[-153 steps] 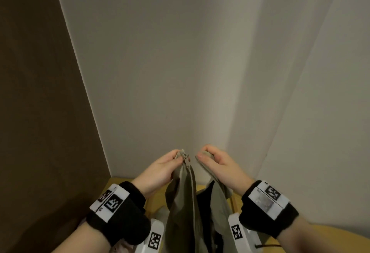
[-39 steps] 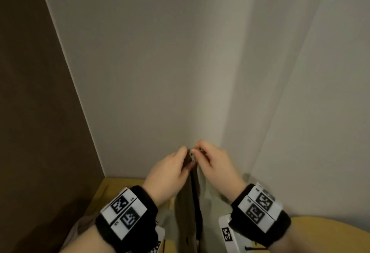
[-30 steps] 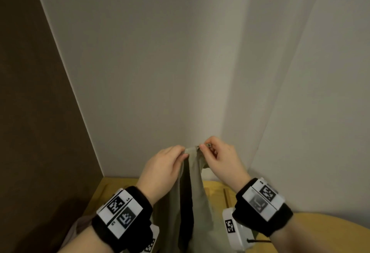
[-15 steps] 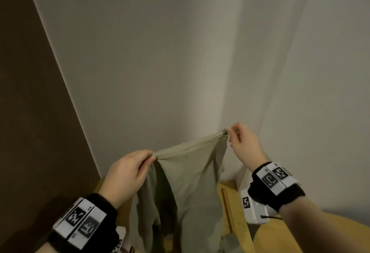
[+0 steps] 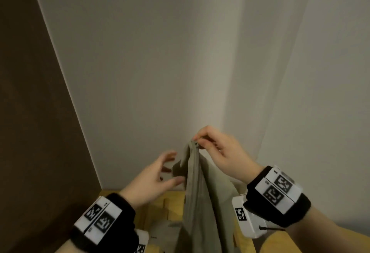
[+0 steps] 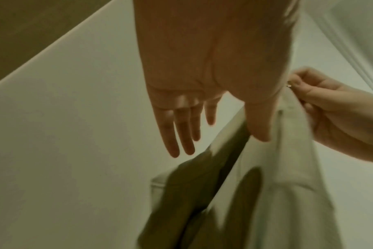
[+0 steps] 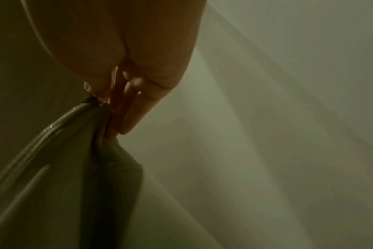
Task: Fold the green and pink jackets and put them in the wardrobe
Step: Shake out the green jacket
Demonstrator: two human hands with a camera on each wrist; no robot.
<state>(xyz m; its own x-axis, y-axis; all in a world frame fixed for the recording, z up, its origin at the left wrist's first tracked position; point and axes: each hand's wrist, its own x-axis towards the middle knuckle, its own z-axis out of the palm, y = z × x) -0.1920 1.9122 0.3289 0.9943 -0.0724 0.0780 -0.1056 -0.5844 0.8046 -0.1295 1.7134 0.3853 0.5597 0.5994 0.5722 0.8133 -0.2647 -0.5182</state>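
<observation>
The green jacket (image 5: 202,202) hangs in front of me, pale olive with a zipped edge. My right hand (image 5: 200,142) pinches its top corner at the zipper end and holds it up. In the right wrist view the right hand (image 7: 100,99) grips the zipper end of the jacket (image 7: 53,185). My left hand (image 5: 170,169) is beside the cloth on the left, fingers spread and holding nothing. The left wrist view shows the left hand (image 6: 219,143) with straight fingers, thumb against the jacket (image 6: 277,185). No pink jacket shows clearly.
White wall panels (image 5: 140,72) meet in a corner right behind the jacket. A dark brown panel (image 5: 30,112) stands on the left. A light wooden surface (image 5: 156,208) lies below the hands, with some pale cloth (image 5: 164,230) on it.
The left hand has let go of the jacket's edge and opened. The stretched zipper edge has dropped, and the jacket now hangs from the right hand alone, which moved back toward the middle.
</observation>
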